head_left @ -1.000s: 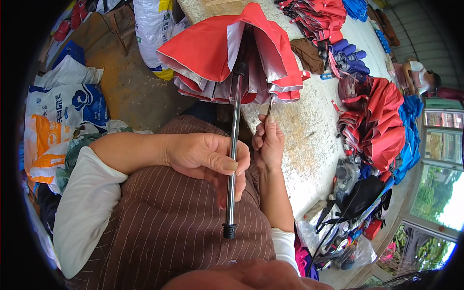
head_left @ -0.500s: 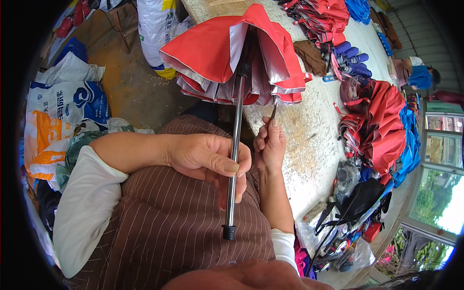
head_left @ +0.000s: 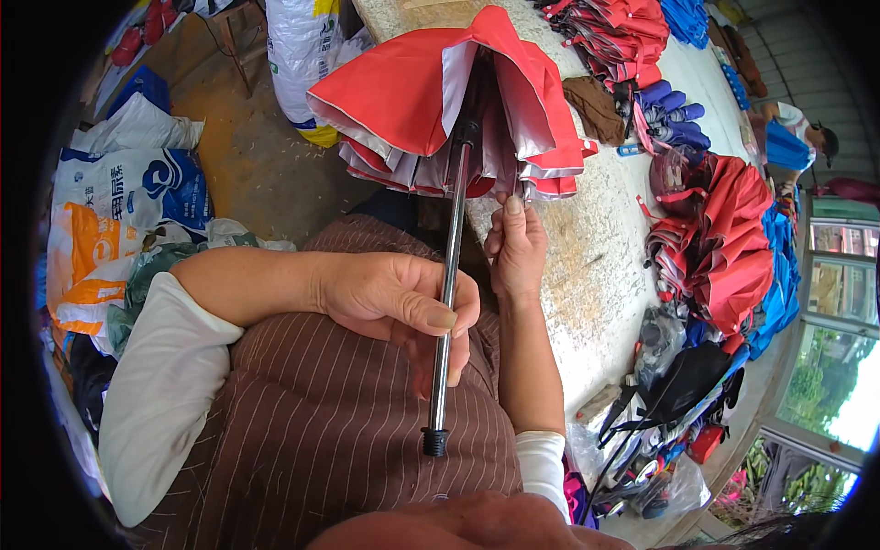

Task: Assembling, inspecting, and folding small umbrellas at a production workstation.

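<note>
A half-folded umbrella point(head_left: 394, 87) with a red canopy and silver lining hangs over my lap, canopy at the far end. My left hand point(head_left: 399, 298) is closed around its metal shaft point(head_left: 449, 261), thumb on top. The shaft's near end carries a black ribbed plastic fitting point(head_left: 434, 442), over my brown striped apron point(head_left: 339, 412). My right hand point(head_left: 515, 246) is closed in a pinch just under the canopy's right lower edge. Between its thumb and fingers is a thin metal piece, mostly hidden; whether it is a rib end or a tool I cannot tell.
A worn white table point(head_left: 591, 302) runs along my right. On it lie red umbrellas point(head_left: 724, 238), purple folded ones point(head_left: 674, 115) and a brown cloth point(head_left: 594, 108). Printed sacks point(head_left: 137, 197) stand at left. Another person point(head_left: 790, 137) is at the far right.
My right hand has moved up to the canopy's edge, covering most of the thin metal piece. My left hand keeps its hold on the shaft. The far person has shifted slightly.
</note>
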`<act>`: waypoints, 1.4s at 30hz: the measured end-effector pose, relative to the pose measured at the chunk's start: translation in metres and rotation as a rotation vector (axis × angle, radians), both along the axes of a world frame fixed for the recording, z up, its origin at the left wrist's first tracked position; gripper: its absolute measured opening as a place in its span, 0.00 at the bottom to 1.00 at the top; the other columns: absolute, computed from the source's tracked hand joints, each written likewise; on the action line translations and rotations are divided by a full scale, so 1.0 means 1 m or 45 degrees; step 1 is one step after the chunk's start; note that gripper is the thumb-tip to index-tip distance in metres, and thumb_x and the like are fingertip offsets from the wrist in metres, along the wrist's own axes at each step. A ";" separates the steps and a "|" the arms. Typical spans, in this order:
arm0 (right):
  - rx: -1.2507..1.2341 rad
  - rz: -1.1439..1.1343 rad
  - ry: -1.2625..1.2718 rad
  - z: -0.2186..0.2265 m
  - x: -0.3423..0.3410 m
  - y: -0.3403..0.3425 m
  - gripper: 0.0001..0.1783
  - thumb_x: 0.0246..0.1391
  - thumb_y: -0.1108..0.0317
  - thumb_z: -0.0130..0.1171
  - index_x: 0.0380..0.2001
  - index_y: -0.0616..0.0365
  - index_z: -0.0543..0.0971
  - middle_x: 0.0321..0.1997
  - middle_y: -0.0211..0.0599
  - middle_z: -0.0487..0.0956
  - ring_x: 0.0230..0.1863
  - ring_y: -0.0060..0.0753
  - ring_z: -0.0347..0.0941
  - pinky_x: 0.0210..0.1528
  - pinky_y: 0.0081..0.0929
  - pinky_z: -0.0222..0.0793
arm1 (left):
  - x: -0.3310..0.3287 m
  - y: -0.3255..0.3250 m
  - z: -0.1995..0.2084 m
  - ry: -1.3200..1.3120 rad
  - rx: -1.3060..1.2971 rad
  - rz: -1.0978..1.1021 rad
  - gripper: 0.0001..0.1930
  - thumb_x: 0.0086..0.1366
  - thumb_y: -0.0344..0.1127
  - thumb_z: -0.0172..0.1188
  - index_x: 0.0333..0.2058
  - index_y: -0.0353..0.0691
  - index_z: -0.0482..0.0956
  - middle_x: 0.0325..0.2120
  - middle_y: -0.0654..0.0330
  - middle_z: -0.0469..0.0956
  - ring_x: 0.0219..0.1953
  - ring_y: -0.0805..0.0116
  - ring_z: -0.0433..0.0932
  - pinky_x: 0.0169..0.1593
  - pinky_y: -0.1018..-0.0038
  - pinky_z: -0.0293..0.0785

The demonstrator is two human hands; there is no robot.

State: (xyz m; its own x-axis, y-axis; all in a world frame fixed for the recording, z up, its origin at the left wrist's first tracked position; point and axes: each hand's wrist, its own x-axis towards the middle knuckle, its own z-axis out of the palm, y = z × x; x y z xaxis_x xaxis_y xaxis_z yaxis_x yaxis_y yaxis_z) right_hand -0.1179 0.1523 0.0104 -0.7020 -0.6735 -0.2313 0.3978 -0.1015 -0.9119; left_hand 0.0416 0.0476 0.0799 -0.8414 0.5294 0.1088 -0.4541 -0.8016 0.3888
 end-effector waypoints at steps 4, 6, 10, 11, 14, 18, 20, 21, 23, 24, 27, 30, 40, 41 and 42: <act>-0.096 0.111 -0.077 0.006 0.002 0.010 0.13 0.56 0.59 0.53 0.34 0.60 0.72 0.18 0.25 0.67 0.12 0.13 0.55 0.13 0.10 0.49 | 0.001 0.001 -0.001 0.004 0.006 0.006 0.09 0.63 0.38 0.51 0.35 0.38 0.65 0.34 0.47 0.75 0.40 0.57 0.76 0.43 0.66 0.73; -0.105 0.225 -0.102 0.004 0.014 0.024 0.13 0.56 0.59 0.53 0.34 0.59 0.72 0.18 0.25 0.67 0.12 0.13 0.55 0.13 0.10 0.49 | 0.000 0.000 -0.001 0.005 0.009 0.006 0.09 0.63 0.38 0.51 0.35 0.38 0.65 0.34 0.47 0.75 0.40 0.57 0.76 0.43 0.66 0.73; -0.085 0.142 -0.210 0.001 0.021 0.019 0.13 0.56 0.58 0.52 0.34 0.59 0.73 0.18 0.24 0.67 0.12 0.13 0.55 0.13 0.10 0.49 | -0.001 0.001 -0.002 0.041 -0.047 -0.028 0.10 0.63 0.40 0.50 0.36 0.41 0.65 0.35 0.50 0.75 0.41 0.57 0.75 0.40 0.60 0.75; -0.075 0.073 -0.257 0.001 0.020 0.017 0.13 0.56 0.58 0.52 0.34 0.59 0.73 0.18 0.24 0.67 0.12 0.13 0.55 0.13 0.10 0.49 | -0.001 0.001 -0.001 0.040 -0.051 -0.017 0.09 0.63 0.40 0.50 0.36 0.41 0.65 0.35 0.50 0.75 0.40 0.56 0.76 0.41 0.60 0.75; -0.119 0.046 -0.298 0.004 0.012 0.006 0.14 0.56 0.58 0.52 0.34 0.59 0.73 0.18 0.24 0.67 0.12 0.13 0.55 0.13 0.10 0.49 | -0.001 0.003 -0.001 0.039 -0.064 0.010 0.09 0.63 0.40 0.50 0.36 0.41 0.65 0.35 0.49 0.75 0.38 0.55 0.76 0.41 0.60 0.75; -0.129 0.076 -0.259 0.008 0.004 0.006 0.14 0.56 0.57 0.52 0.33 0.59 0.73 0.18 0.24 0.67 0.12 0.12 0.55 0.13 0.10 0.49 | 0.000 0.001 -0.003 0.042 -0.022 -0.029 0.10 0.63 0.40 0.51 0.36 0.41 0.66 0.36 0.48 0.75 0.38 0.54 0.77 0.41 0.60 0.75; -0.121 0.100 -0.232 0.008 0.005 0.009 0.14 0.56 0.57 0.52 0.33 0.59 0.73 0.18 0.24 0.67 0.12 0.12 0.55 0.13 0.09 0.49 | 0.002 0.001 0.003 0.007 -0.009 -0.103 0.09 0.63 0.38 0.51 0.36 0.39 0.65 0.36 0.47 0.75 0.41 0.54 0.76 0.44 0.62 0.74; -0.064 0.104 -0.212 0.007 0.008 0.014 0.14 0.56 0.58 0.52 0.33 0.59 0.74 0.18 0.24 0.67 0.12 0.12 0.55 0.13 0.09 0.49 | 0.002 0.001 0.004 -0.011 -0.002 -0.140 0.09 0.63 0.37 0.51 0.36 0.38 0.65 0.36 0.46 0.75 0.42 0.54 0.75 0.45 0.63 0.73; 0.051 0.111 -0.173 0.004 0.011 0.020 0.14 0.56 0.58 0.53 0.32 0.59 0.74 0.18 0.24 0.67 0.12 0.12 0.55 0.13 0.09 0.49 | 0.001 0.001 0.000 0.032 -0.024 -0.121 0.09 0.64 0.38 0.50 0.37 0.39 0.65 0.37 0.46 0.75 0.42 0.54 0.76 0.44 0.62 0.73; 0.053 0.107 -0.173 0.004 0.012 0.021 0.14 0.56 0.58 0.53 0.32 0.59 0.74 0.18 0.24 0.67 0.12 0.12 0.55 0.13 0.09 0.49 | 0.001 0.001 -0.003 0.077 -0.047 -0.107 0.10 0.64 0.39 0.49 0.38 0.40 0.66 0.37 0.46 0.75 0.41 0.53 0.76 0.44 0.61 0.74; 0.113 0.096 -0.130 0.002 0.013 0.023 0.13 0.55 0.59 0.54 0.31 0.59 0.74 0.18 0.24 0.67 0.11 0.12 0.55 0.13 0.09 0.49 | 0.000 0.002 -0.010 0.070 -0.037 -0.099 0.11 0.65 0.41 0.47 0.40 0.41 0.66 0.38 0.46 0.74 0.41 0.53 0.76 0.43 0.60 0.74; 0.155 0.176 -0.119 0.005 0.010 0.027 0.13 0.55 0.59 0.54 0.32 0.60 0.74 0.18 0.24 0.68 0.12 0.12 0.56 0.13 0.10 0.50 | -0.001 0.001 -0.012 -0.033 0.018 -0.103 0.12 0.66 0.43 0.45 0.41 0.41 0.66 0.39 0.46 0.74 0.41 0.52 0.76 0.43 0.60 0.74; 0.321 0.536 0.048 -0.003 0.016 0.046 0.14 0.54 0.59 0.55 0.33 0.61 0.74 0.18 0.23 0.68 0.13 0.12 0.57 0.14 0.10 0.50 | -0.011 -0.011 -0.022 -0.540 -0.245 0.637 0.10 0.66 0.37 0.46 0.42 0.41 0.67 0.32 0.58 0.74 0.34 0.59 0.78 0.39 0.62 0.76; 0.308 0.449 0.037 -0.003 0.013 0.044 0.14 0.54 0.59 0.56 0.33 0.61 0.74 0.19 0.23 0.69 0.13 0.12 0.57 0.14 0.10 0.51 | -0.012 -0.011 -0.021 -0.539 -0.246 0.633 0.10 0.66 0.37 0.46 0.42 0.41 0.67 0.32 0.58 0.74 0.34 0.59 0.78 0.39 0.62 0.76; 0.294 0.362 0.026 -0.003 0.008 0.041 0.14 0.53 0.60 0.57 0.32 0.61 0.74 0.19 0.24 0.69 0.14 0.12 0.58 0.15 0.10 0.51 | -0.012 -0.010 -0.019 -0.535 -0.247 0.632 0.09 0.66 0.38 0.46 0.41 0.41 0.67 0.31 0.59 0.74 0.34 0.59 0.78 0.39 0.63 0.76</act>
